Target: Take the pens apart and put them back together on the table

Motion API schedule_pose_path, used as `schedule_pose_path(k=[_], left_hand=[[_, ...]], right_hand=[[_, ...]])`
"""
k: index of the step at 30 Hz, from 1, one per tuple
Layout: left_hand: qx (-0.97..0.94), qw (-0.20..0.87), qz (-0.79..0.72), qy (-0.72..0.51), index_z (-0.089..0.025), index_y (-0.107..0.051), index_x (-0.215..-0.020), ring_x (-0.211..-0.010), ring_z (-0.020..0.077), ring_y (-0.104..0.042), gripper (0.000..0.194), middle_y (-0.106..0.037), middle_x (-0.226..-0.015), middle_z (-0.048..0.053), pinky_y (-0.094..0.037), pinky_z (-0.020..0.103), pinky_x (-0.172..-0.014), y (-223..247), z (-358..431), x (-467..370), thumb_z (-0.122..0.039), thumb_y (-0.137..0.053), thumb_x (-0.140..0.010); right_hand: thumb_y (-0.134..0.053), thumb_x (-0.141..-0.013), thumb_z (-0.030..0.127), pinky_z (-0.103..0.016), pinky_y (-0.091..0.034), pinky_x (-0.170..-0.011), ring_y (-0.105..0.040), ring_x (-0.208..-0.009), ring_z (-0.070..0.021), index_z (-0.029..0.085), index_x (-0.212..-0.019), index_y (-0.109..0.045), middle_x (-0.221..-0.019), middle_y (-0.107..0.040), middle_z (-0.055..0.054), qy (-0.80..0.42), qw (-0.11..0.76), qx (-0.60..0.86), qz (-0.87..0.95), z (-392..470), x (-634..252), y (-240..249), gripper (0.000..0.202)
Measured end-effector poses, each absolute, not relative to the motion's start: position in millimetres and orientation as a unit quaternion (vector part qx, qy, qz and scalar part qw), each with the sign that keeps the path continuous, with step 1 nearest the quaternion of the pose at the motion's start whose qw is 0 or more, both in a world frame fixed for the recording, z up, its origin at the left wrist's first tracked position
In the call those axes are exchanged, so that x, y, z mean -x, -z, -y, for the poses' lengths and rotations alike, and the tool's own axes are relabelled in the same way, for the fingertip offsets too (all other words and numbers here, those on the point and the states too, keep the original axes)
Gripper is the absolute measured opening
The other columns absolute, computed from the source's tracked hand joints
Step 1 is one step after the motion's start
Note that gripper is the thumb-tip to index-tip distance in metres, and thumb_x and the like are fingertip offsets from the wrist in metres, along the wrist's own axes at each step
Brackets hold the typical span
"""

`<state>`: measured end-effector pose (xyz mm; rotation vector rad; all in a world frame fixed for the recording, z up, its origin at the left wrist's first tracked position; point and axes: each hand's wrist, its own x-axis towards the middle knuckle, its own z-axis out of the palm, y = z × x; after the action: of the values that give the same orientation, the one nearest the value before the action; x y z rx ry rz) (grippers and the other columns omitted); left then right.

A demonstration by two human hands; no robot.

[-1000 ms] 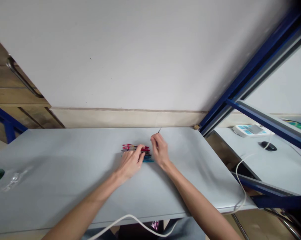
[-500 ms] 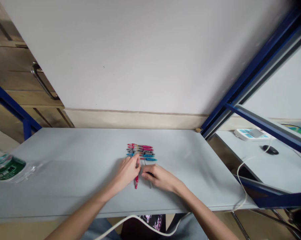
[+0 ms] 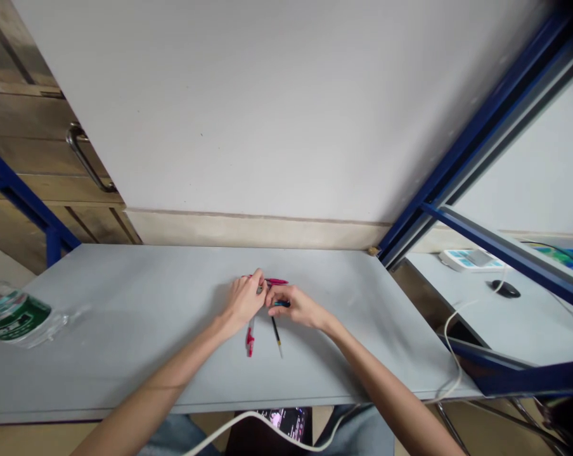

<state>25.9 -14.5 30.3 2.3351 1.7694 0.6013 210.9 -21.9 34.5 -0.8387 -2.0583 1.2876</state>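
Note:
My left hand (image 3: 245, 299) curls over the left ends of several pens, its fingers closed on them. Opposite it, my right hand (image 3: 298, 308) has its thumb and fingers closed around the right side, where a bit of a blue pen (image 3: 281, 304) shows. Behind the fingers a pink pen (image 3: 277, 281) sticks out; most of the other pens are hidden. Nearer to me, below the left hand, lies a pen part with a red clip (image 3: 250, 343). Just right of it is a dark pen refill (image 3: 276, 332) with a yellowish section and a thin tip.
A clear plastic bottle (image 3: 15, 316) with a green label lies at the left of the grey table (image 3: 139, 354). A white cable (image 3: 450, 335) hangs at the right. Beyond the blue frame (image 3: 476, 133), a black mouse (image 3: 506, 289) rests on another table. A wall closes off the back.
Both hands have moved away from me, onto the row of pens, which they now mostly cover. The red-clipped part and the refill now lie uncovered on the table.

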Motion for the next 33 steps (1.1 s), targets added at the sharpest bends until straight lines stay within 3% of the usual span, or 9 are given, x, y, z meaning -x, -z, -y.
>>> schedule_pose_path(k=[4,8,13,18,21,25,29,33], left_hand=[[-0.778,0.066,-0.589,-0.208,-0.024,-0.060,-0.096,-0.069,0.0188,-0.067,0.011,-0.071,-0.077,0.001,-0.033,0.026,-0.060,-12,14,-23,-0.025,-0.049,-0.095],[-0.778,0.070,-0.585,-0.217,-0.024,-0.060,-0.097,-0.066,0.0185,-0.066,0.012,-0.070,-0.074,0.000,-0.032,0.027,-0.059,-3,15,-21,-0.026,-0.048,-0.095],[-0.772,0.090,-0.578,-0.250,-0.024,-0.059,-0.092,-0.064,0.0173,-0.065,0.011,-0.069,-0.073,-0.001,-0.032,0.027,-0.058,-2,10,-19,-0.025,-0.049,-0.094],[-0.767,0.092,-0.577,-0.267,-0.024,-0.058,-0.090,-0.062,0.0163,-0.064,0.009,-0.069,-0.072,-0.002,-0.030,0.027,-0.057,1,8,-16,-0.024,-0.050,-0.093],[-0.767,0.086,-0.576,-0.270,-0.024,-0.058,-0.089,-0.059,0.0159,-0.062,0.010,-0.067,-0.069,-0.002,-0.029,0.027,-0.056,1,9,-16,-0.025,-0.049,-0.094],[-0.767,0.089,-0.574,-0.272,-0.024,-0.058,-0.088,-0.058,0.0157,-0.060,0.012,-0.066,-0.067,-0.003,-0.028,0.027,-0.056,-1,10,-16,-0.026,-0.048,-0.095],[-0.768,0.087,-0.574,-0.271,-0.024,-0.059,-0.089,-0.058,0.0161,-0.060,0.012,-0.065,-0.067,-0.002,-0.027,0.027,-0.055,-1,11,-17,-0.025,-0.048,-0.094],[-0.765,0.088,-0.583,-0.257,-0.024,-0.060,-0.089,-0.058,0.0163,-0.060,0.012,-0.065,-0.066,-0.002,-0.028,0.027,-0.056,-1,10,-17,-0.026,-0.049,-0.094]], right_hand=[[-0.075,-0.085,0.027,-0.028,-0.048,-0.076,-0.062,-0.076,-0.0165,0.014,-0.082,-0.072,-0.081,-0.071,-0.003,-0.461,0.262,0.303,0.792,21,-203,-18,0.013],[-0.067,-0.091,0.019,-0.027,-0.049,-0.078,-0.065,-0.078,-0.0162,0.016,-0.090,-0.075,-0.086,-0.074,-0.004,-0.445,0.224,0.295,0.816,32,-202,-17,0.008],[-0.073,-0.089,0.025,-0.026,-0.047,-0.073,-0.064,-0.074,-0.0165,0.019,-0.088,-0.075,-0.082,-0.074,-0.002,-0.402,0.191,0.325,0.835,38,-201,-19,0.007],[-0.065,-0.095,0.026,-0.030,-0.047,-0.082,-0.066,-0.089,-0.0190,0.021,-0.108,-0.071,-0.103,-0.074,-0.005,-0.365,0.243,0.363,0.822,41,-204,-25,0.015],[-0.050,-0.100,0.018,-0.027,-0.044,-0.069,-0.060,-0.071,-0.0160,0.021,-0.101,-0.068,-0.085,-0.070,-0.002,-0.314,0.258,0.425,0.809,45,-206,-27,0.018],[-0.048,-0.098,0.017,-0.028,-0.026,-0.052,-0.041,-0.048,-0.0134,0.021,-0.081,-0.060,-0.058,-0.053,0.002,-0.213,0.213,0.493,0.816,52,-199,-19,0.022],[-0.050,-0.098,0.021,-0.032,-0.017,-0.053,-0.039,-0.045,-0.0147,0.022,-0.078,-0.056,-0.056,-0.052,0.000,-0.131,0.160,0.529,0.823,55,-187,-9,0.021],[-0.054,-0.098,0.025,-0.031,-0.019,-0.053,-0.044,-0.047,-0.0154,0.022,-0.083,-0.057,-0.058,-0.055,0.000,-0.133,0.153,0.539,0.818,52,-187,-9,0.016]])
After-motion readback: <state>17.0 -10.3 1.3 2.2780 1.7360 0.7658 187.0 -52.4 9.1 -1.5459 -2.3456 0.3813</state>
